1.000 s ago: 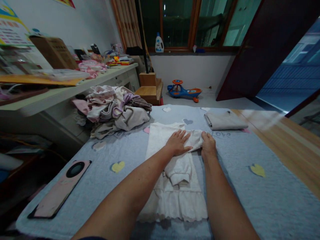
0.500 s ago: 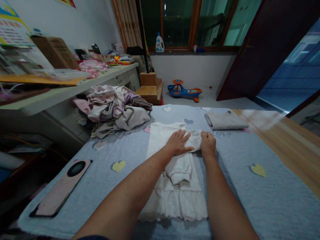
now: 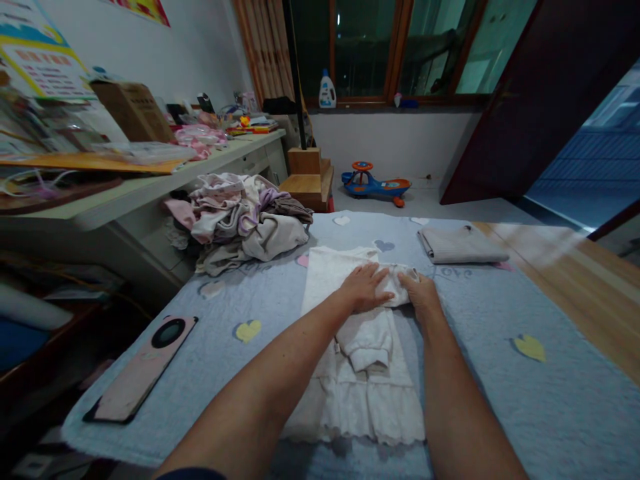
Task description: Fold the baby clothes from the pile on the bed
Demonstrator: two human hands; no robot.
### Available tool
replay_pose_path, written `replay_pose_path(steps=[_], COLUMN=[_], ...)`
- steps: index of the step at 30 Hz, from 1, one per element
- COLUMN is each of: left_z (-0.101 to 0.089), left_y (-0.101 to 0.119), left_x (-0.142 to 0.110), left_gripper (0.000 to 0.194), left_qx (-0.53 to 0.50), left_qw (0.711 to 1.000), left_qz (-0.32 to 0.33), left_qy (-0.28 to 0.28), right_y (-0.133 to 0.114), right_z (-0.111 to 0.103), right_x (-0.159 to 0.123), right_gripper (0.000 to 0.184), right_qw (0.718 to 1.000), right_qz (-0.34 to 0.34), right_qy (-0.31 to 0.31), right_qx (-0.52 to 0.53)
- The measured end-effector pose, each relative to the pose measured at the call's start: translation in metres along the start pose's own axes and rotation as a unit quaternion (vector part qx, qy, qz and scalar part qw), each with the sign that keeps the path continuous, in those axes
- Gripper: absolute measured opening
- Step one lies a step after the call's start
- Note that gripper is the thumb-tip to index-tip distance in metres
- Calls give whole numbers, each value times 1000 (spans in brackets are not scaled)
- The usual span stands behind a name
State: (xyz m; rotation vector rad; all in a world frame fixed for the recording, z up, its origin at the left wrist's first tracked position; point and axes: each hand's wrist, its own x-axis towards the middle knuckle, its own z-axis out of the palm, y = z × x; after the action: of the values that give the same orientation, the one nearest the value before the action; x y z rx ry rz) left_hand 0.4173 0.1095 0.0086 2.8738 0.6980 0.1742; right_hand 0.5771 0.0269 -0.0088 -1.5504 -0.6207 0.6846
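Observation:
A small white dress with a ruffled hem lies flat on the blue blanket, its neckline away from me. One long sleeve is folded in over its front, cuff pointing toward me. My left hand rests flat on the upper part, fingers spread and pressing the cloth. At the right side, my right hand grips the cuff end of the other sleeve between thumb and fingers. Part of the dress is hidden under my left hand and forearm.
A heap of rumpled clothes lies at the far left of the blanket. A folded grey garment sits at the far right. Near the left edge lies a pink phone. A cluttered desk runs along the left.
My right hand has loosened from a fist into a thumb-and-finger hold, with more of the cuff showing. My left hand stays flat on the dress. The view has turned slightly left.

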Motion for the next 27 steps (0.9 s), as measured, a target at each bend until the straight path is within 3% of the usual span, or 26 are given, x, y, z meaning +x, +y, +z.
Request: replay_pose_path(steps=[4, 7, 10, 14, 17, 21, 23, 25, 27], left_z=[-19, -26, -20, -7, -6, -15, -20, -25, -28], left_y=[-24, -53, -76, -85, -85, -88, -91, -94, -97], left_x=[-13, -30, -44, -50, -50, -49, -48, -46, -45], left_gripper=[58, 58, 65, 71, 70, 58, 46, 37, 38], left_qx=[-1, 6, -11, -32, -61, -201, -365, -510, -576], left_qw=[997, 988, 980, 980, 980, 965, 912, 826, 763], left_qz=[-69, -156, -199, -195, -191, -156, -152, -191, -246], left_qy=[32, 19, -20, -18, -4, 56, 106, 145, 163], right_y=[0, -8, -23, -55, -79, -96, -96, -93, -87], right_z=[-1, -1, 1, 8, 16, 29, 35, 42, 49], right_x=[3, 0, -9, -33, -56, -87, -102, -118, -133], right_gripper=[38, 37, 34, 27, 20, 8, 8, 16, 23], right_qw=[1000, 1000, 998, 987, 960, 894, 862, 837, 817], right_qz=[0, -16, -47, -104, -167, -276, -319, -351, -367], right_qy=[25, 18, -25, -120, -183, -243, -264, -273, -269], right_qx=[-2, 11, 20, -33, -127, -257, -291, -321, -355])
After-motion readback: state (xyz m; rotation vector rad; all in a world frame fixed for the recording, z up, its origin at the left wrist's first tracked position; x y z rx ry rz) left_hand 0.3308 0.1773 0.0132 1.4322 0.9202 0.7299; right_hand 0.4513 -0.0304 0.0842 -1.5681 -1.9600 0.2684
